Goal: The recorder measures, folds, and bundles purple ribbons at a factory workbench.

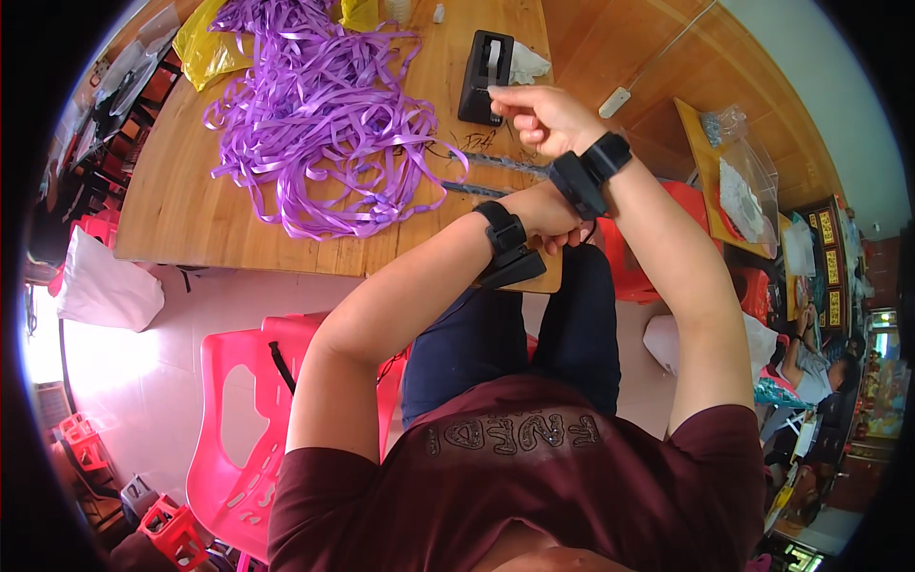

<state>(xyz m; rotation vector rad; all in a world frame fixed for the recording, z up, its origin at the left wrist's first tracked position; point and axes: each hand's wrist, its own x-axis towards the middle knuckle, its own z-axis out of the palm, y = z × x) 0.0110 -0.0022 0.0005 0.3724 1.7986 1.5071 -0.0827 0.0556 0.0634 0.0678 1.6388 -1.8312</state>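
Observation:
My right hand (551, 116) reaches over the table to the black tape dispenser (474, 95). Its thumb and index finger are pinched at the dispenser's cutting end, on what looks like a strip of clear tape (495, 78). My left hand (548, 215) is at the table's near edge, crossed below my right wrist, which partly covers it. Its fingers are curled, and what they hold is hidden. Two dark, thin strips (505, 163) lie on the table between the dispenser and my left hand. Left of them is a big tangled heap of purple ribbon lanyards (324, 143).
A yellow plastic bag (208, 48) lies behind the heap on the wooden table (162, 214). Crumpled white paper (527, 64) is beside the dispenser. A red chair (229, 429) stands at my left, a white sack (105, 281) beyond it. Another person (813, 377) sits far right.

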